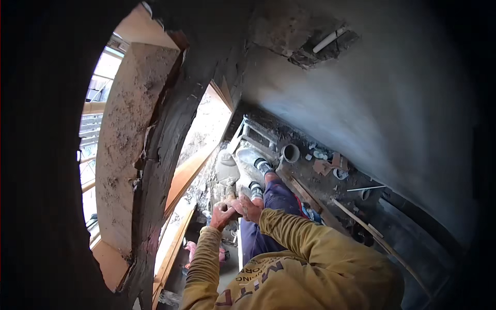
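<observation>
My left hand [221, 215] and my right hand [249, 207] meet in front of my body, above my legs. The fingers of both are curled and closed, and the two hands touch or nearly touch. Whatever they hold, if anything, is too small or hidden to make out. Just beyond them lies a rounded grey mound of what looks like wet mortar [226, 168] on a pale, splattered surface. My feet in grey-smeared shoes [249, 156] stand beside it.
At left rises a rough plastered wall edge [165, 139] around an opening, with wooden boards [188, 178] next to it. A smooth grey wall [392, 103] stands at right, with a white pipe [329, 40] in a hole. A round pot [290, 153], rubble and long sticks [380, 240] lie on the floor.
</observation>
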`<move>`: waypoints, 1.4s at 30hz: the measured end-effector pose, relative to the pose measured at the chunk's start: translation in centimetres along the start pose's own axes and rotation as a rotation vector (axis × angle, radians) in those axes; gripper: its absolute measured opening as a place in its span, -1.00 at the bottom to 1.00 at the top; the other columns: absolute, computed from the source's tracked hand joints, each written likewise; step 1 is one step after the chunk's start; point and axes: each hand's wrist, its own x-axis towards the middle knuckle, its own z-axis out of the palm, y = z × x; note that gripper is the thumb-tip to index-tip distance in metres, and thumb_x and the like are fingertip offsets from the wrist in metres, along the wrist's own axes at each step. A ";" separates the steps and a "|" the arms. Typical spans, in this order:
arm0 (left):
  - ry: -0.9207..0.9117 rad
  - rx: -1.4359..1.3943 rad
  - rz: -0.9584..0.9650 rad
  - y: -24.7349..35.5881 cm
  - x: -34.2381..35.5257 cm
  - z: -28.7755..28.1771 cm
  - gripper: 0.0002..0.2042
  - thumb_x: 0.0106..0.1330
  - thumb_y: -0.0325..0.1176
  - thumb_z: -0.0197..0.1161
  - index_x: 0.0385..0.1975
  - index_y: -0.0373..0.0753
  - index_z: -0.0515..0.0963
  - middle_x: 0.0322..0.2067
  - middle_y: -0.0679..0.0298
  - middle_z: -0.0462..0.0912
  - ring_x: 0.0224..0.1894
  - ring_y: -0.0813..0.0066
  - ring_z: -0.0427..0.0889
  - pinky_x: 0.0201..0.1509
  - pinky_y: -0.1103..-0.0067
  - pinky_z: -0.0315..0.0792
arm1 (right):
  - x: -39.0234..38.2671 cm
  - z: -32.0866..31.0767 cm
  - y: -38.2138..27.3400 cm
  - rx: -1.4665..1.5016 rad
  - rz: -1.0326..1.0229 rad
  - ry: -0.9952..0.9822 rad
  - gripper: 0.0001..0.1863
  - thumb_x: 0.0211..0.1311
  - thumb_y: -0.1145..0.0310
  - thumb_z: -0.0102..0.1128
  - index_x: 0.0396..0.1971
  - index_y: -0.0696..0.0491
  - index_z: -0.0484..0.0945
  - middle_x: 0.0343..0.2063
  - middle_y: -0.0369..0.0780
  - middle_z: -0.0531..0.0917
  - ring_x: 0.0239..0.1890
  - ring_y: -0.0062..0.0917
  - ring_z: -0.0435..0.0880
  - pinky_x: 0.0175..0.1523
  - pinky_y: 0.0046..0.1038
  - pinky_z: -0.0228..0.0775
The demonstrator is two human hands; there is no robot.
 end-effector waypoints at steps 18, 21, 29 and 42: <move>0.181 -0.195 -0.407 -22.1 -11.3 -1.2 -0.74 0.30 -0.47 0.12 -0.03 -0.28 0.56 -0.18 0.23 0.64 -0.16 0.45 0.57 -0.10 0.58 0.41 | -7.9 -8.2 -5.5 -0.952 -0.258 -0.221 -0.71 0.11 0.18 0.23 -0.36 0.12 0.65 -0.38 -0.07 0.68 -0.27 -0.23 0.67 -0.20 -0.17 0.48; 0.202 -0.215 -0.441 -21.8 -11.2 -0.8 -0.73 0.32 -0.51 0.06 -0.01 -0.28 0.54 -0.14 0.20 0.63 -0.07 0.43 0.57 0.04 0.61 0.38 | -7.9 -3.0 -2.1 -1.211 -0.428 -0.307 -0.76 0.06 0.24 0.21 -0.42 0.10 0.72 -0.35 -0.11 0.71 -0.21 -0.25 0.67 -0.16 -0.18 0.51; 0.240 -0.022 -0.485 -20.6 -6.4 -0.3 -0.75 0.33 -0.47 0.06 -0.11 -0.22 0.65 -0.34 0.23 0.65 -0.40 0.56 0.61 -0.32 0.61 0.49 | -5.6 4.6 3.1 -1.120 -0.203 -0.398 -0.78 0.05 0.25 0.18 -0.44 0.02 0.75 -0.41 -0.21 0.72 -0.23 -0.37 0.70 -0.18 -0.29 0.52; 0.217 -0.156 -0.180 -31.1 2.6 0.7 -0.70 0.16 -0.50 0.13 -0.08 -0.25 0.58 -0.51 0.26 0.55 -0.43 0.45 0.54 -0.29 0.56 0.50 | -0.9 10.3 11.0 -0.470 0.082 -0.119 -0.77 0.16 0.40 0.00 -0.46 0.10 0.68 -0.45 0.00 0.68 -0.33 -0.15 0.72 -0.23 -0.15 0.56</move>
